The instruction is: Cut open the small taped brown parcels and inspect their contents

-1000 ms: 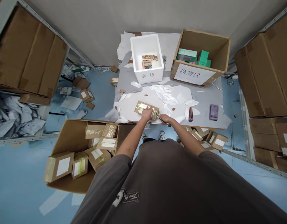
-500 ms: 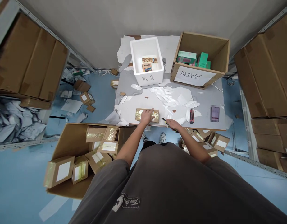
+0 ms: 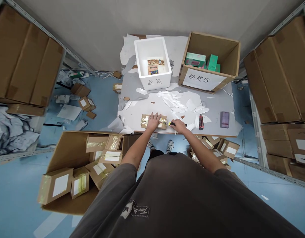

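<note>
A small taped cardboard box lies flat near the front edge of the table. My left hand rests on top of it with the fingers spread. Just right of the box, my right hand is closed around a black and yellow utility knife. Its front end points at the box's right end; whether the blade touches the box I cannot tell. A second knife, red and black, lies on the table to the right of my right hand.
Behind stand a white foam box with small packets and a cardboard carton holding green boxes. Paper scraps litter the table. A large open carton of parcels stands at left, with more parcels below the table at right.
My right hand has moved left toward the box, and the knife now points at the box's right end. My left hand's fingers have spread on the box. The view has shifted slightly.
</note>
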`<action>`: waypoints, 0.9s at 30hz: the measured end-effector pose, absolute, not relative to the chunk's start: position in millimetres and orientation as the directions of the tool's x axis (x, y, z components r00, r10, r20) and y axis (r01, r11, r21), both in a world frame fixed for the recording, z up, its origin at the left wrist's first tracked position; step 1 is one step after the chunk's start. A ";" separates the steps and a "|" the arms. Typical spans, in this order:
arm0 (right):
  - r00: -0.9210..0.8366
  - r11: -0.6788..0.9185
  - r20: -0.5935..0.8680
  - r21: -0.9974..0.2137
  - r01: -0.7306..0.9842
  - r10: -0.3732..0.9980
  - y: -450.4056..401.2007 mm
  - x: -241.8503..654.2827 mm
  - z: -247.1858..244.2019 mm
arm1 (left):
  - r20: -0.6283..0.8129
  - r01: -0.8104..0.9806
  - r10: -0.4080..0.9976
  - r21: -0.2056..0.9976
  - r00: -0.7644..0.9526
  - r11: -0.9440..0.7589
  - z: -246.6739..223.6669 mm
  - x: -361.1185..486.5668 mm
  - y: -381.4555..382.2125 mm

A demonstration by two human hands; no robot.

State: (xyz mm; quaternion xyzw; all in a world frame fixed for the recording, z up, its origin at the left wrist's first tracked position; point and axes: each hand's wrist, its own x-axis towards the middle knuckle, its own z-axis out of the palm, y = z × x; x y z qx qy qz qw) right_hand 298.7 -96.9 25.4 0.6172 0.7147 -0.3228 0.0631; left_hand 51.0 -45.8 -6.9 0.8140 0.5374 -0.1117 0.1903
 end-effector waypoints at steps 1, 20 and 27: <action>-0.263 0.085 -0.472 -0.364 0.927 0.842 -93.6 298.9 25.5 | -0.372 0.910 0.831 0.200 0.413 -0.362 -10.3 49.9 -48.7; -0.428 0.344 -0.403 -0.266 0.901 0.809 -61.0 313.0 19.3 | -0.148 0.837 0.878 0.406 0.455 -0.366 -52.1 42.8 -59.6; -0.457 0.374 -0.361 -0.277 0.885 0.813 -61.0 315.9 13.1 | -0.128 0.837 0.881 0.398 0.456 -0.375 -57.2 43.3 -60.9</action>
